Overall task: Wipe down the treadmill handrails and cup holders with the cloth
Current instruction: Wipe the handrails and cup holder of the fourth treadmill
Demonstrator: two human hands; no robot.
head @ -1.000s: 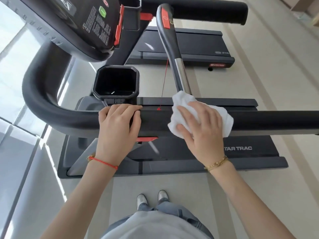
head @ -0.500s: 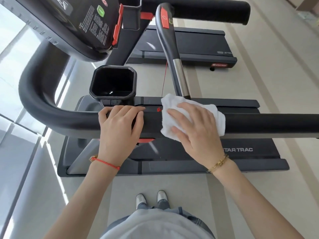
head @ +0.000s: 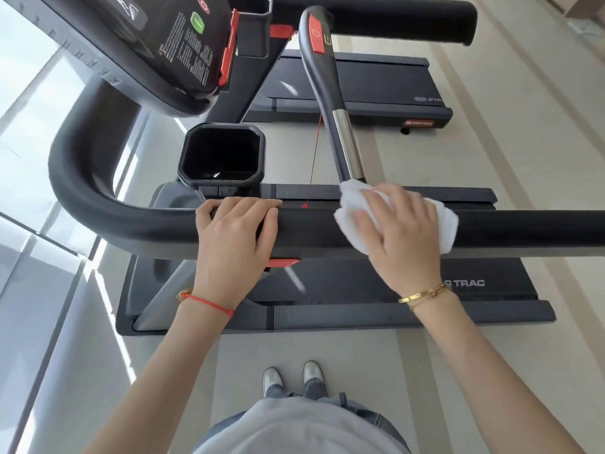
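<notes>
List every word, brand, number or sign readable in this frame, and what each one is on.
"TRAC": side rail of the near treadmill; the letters before it are hidden by the right wrist.
"STA", cut off: deck of the far treadmill.
Red badge at the far treadmill's end: too small to read.
Console fine print: too small to read.
Red tab on the upright bar: a circle outline only.
</notes>
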